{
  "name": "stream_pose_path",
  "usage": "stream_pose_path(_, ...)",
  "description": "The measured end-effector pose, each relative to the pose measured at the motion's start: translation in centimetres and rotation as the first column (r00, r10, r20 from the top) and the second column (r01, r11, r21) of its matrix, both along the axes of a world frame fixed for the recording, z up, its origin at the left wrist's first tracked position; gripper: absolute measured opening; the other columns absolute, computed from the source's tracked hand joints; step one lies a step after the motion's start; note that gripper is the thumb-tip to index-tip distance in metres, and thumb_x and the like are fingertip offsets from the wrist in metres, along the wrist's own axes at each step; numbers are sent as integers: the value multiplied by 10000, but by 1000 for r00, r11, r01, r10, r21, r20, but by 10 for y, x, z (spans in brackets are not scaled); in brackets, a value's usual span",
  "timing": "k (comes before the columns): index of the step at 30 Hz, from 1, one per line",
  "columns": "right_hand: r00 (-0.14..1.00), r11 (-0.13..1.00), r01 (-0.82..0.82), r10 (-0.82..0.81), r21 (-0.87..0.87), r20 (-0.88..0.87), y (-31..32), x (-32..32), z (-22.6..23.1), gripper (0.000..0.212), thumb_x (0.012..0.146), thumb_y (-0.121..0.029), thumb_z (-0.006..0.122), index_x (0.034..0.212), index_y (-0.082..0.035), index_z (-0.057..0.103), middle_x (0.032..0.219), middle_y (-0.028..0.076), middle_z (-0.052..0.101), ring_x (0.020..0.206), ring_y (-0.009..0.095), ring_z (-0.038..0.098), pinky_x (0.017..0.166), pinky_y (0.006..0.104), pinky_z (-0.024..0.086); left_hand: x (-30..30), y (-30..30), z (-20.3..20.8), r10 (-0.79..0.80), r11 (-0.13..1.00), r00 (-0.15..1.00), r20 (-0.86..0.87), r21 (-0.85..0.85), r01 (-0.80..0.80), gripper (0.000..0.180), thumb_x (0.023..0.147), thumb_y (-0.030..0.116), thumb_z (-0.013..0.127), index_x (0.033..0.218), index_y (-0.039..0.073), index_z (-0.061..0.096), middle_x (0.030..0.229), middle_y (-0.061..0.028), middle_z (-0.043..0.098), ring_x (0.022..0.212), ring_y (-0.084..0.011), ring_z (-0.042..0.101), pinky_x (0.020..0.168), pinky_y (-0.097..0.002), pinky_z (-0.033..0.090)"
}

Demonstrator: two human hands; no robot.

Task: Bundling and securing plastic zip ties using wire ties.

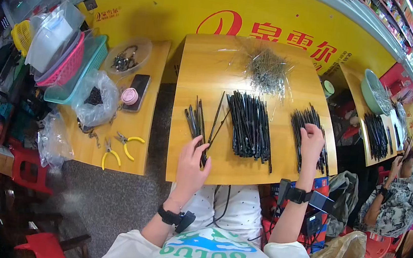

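Firstly, stock seen from where I stand: thin, glossy black strips in 3 groups on a pale yellow-brown wooden table (213, 68). Group 1, a sparse bunch of black strips (195, 120), lies under and just beyond the left hand (193, 160); 2 loose slanting black strips (218, 112) reach out from its fingertips. Group 2, a dense black bundle (250, 126), lies between the 2 hands. Group 3, a fanned black bundle (297, 124), lies beneath the right hand (312, 143). Beyond group 2, well apart from both hands: 1 tangled heap of fine silver pins (267, 72) on clear plastic.

Handling, my judgement: strips this slim are best pinched singly near 1 end and drawn lengthwise, neighbours kept parallel; a sideways tug could drag several out and skew the group.

Pose, left: forearm slanting in from below, palm down, fingers loosely curled and slightly spread, thumb apart; whether a strip is gripped, I cannot tell.

Pose, right: forearm nearly upright, wrist bent, thumb and forefinger drawn together over group 3; whether anything sits between them, I cannot tell.
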State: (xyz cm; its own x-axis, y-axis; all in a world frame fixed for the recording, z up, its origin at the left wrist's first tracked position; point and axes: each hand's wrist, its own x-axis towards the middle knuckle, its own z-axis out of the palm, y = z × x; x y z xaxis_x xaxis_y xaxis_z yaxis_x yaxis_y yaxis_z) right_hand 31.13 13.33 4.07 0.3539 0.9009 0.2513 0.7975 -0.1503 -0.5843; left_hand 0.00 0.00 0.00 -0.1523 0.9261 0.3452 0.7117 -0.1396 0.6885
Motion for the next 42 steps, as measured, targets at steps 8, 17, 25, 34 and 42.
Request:
stream_pose_path(8, 957, 956, -286, 289, -67, 37, 96, 6, -16, 300, 828, -191, 599, 1056, -1, 645, 984, 227, 653, 948, 364, 623, 836, 406, 486, 1, 0, 8, -49, 998, 998, -44, 25, 50, 346, 768, 55, 627, 1113, 51, 593, 1305, -105, 509, 1183, -304, 487, 991, -401, 376)
stream_pose_path(17, 956, 957, -287, 284, -39, -67, 194, 16, -44, 279, 803, -176, 644, 974, 42, 674, 815, 153, 690, 725, 232, 675, 638, 326, 517, -2, 3, 6, -112, 991, 993, -19, 67, 113, 335, 767, 38, 607, 1102, 34, 597, 1293, -106, 531, 1187, -295, 495, 998, -401, 374)
stream_pose_path(25, 943, 964, -239, 201, -118, -263, 217, 14, -45, 140, 747, -77, 706, 772, 59, 685, 637, 89, 649, 520, 127, 605, 451, 234, 442, -5, 1, 4, -85, 995, 996, -29, 47, 86, 333, 765, 41, 607, 1098, 40, 598, 1295, -105, 530, 1196, -286, 491, 996, -397, 375)
stream_pose_path(34, 684, 807, -557, 312, -196, -660, 222, 41, -40, 183, 779, -34, 681, 914, 73, 617, 860, 135, 645, 749, 197, 668, 585, 252, 540, -2, 4, 6, -96, 994, 995, -24, 40, 97, 344, 755, 28, 594, 1098, 35, 579, 1286, -113, 525, 1197, -285, 487, 991, -396, 376)
stream_pose_path(42, 695, 914, -316, 42, -253, -718, 204, 19, -10, 102, 764, 37, 611, 832, 103, 570, 770, 182, 628, 686, 304, 679, 547, 338, 585, -2, 4, 7, -98, 994, 995, -30, 41, 99, 335, 760, 28, 594, 1095, 36, 592, 1285, -110, 530, 1185, -284, 499, 983, -398, 381)
